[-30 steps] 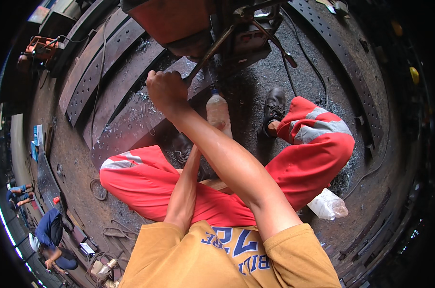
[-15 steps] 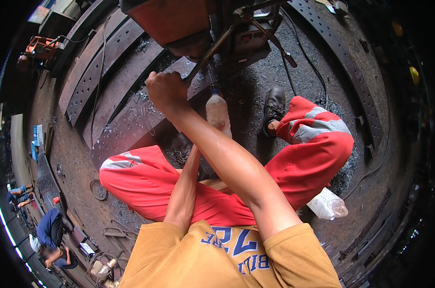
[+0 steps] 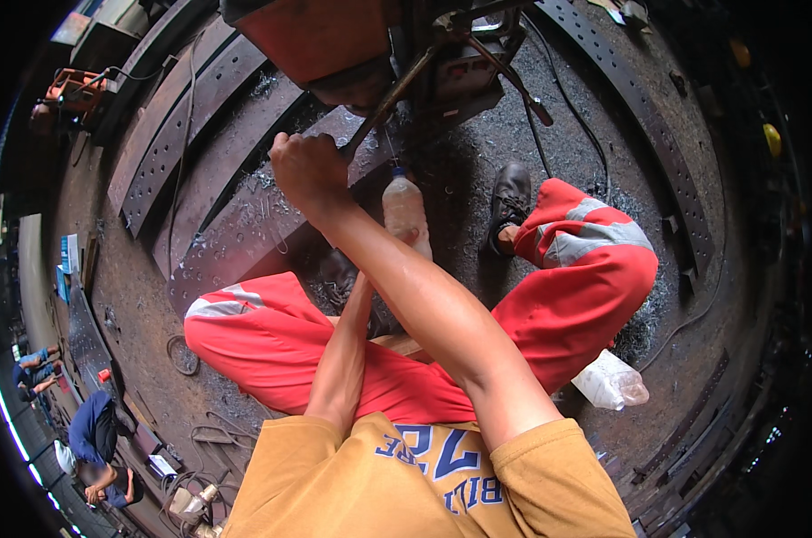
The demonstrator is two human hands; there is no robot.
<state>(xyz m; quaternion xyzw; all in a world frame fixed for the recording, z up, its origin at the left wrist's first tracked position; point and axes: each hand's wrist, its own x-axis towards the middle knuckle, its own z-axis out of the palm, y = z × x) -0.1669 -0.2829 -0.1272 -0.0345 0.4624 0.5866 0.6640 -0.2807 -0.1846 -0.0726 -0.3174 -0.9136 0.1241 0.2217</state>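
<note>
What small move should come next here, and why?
Probably a slight pull on the lever by the right grip: it is wrapped around the lever's end, while the left grip, partly hidden, holds the bottle, whose blue cap points toward the machine.

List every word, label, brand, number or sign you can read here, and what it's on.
Mustard T-shirt: large dark blue, pale-edged lettering and a number, upside down in view; partly legible, but I don't copy printed text.
Machine at the top: reddish marks on its dark box, too unclear to tell if lettering.
Blue-and-white item at far left: too small to read.
Blue-capped bottle: no readable text.
</note>
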